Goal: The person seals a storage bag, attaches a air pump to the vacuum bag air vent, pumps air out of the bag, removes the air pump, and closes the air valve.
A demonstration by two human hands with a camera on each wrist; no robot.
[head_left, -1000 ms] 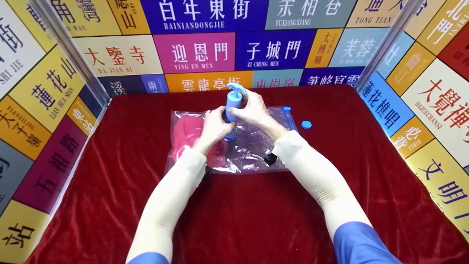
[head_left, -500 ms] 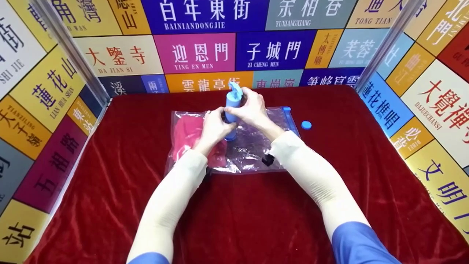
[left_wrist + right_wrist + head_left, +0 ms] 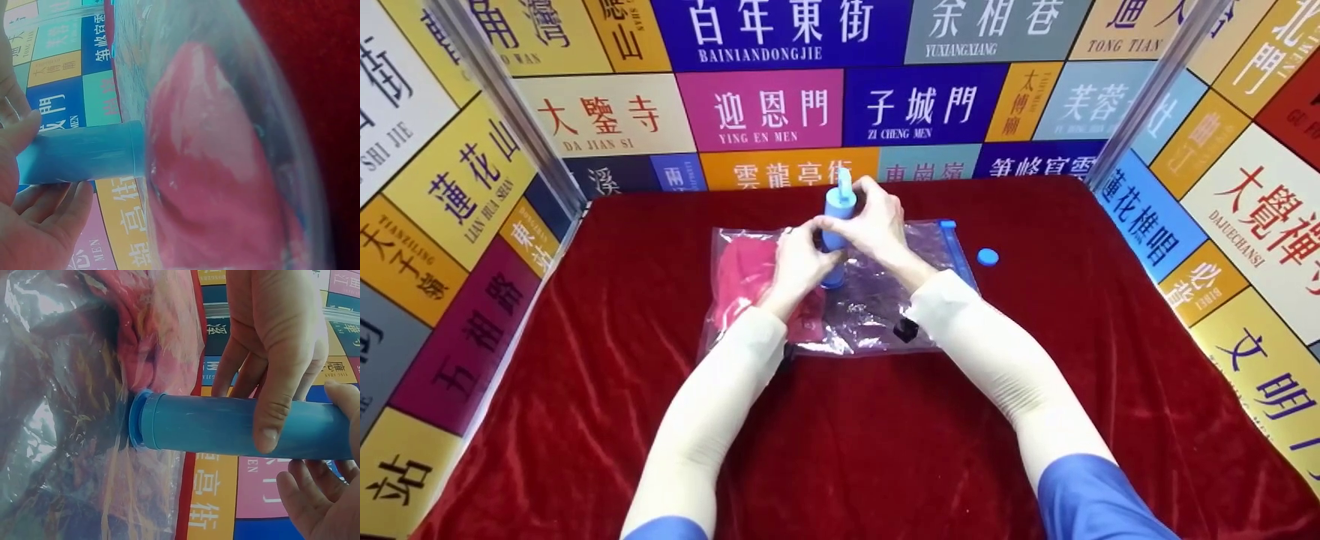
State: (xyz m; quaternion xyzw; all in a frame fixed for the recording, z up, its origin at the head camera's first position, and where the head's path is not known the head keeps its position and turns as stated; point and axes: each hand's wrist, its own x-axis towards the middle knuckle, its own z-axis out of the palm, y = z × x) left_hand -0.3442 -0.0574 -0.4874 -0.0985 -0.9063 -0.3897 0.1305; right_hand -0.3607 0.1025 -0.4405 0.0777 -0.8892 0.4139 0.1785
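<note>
A blue hand pump [image 3: 840, 202] stands upright on a clear plastic storage bag [image 3: 877, 296], which has folded pink cloth [image 3: 744, 274] inside its left part. My left hand [image 3: 799, 259] grips the lower barrel, and my right hand [image 3: 879, 221] holds the upper barrel just below the handle. In the right wrist view, the pump's foot meets a blue valve ring [image 3: 135, 419] on the bag. The left wrist view shows the barrel between thumb and fingers [image 3: 79, 211], close beside the bulging cloth.
A round blue cap [image 3: 988, 257] lies on the red velvet cloth [image 3: 840, 442], right of the bag. The bag's blue zip slider [image 3: 947, 224] is at its far right corner. Panels with printed characters [image 3: 765, 109] wall in the table at the back and sides.
The pump's handle has turned from pointing sideways to nearly end-on to the head view. My right hand has shifted slightly with it; my left hand and the bag stay almost in place.
</note>
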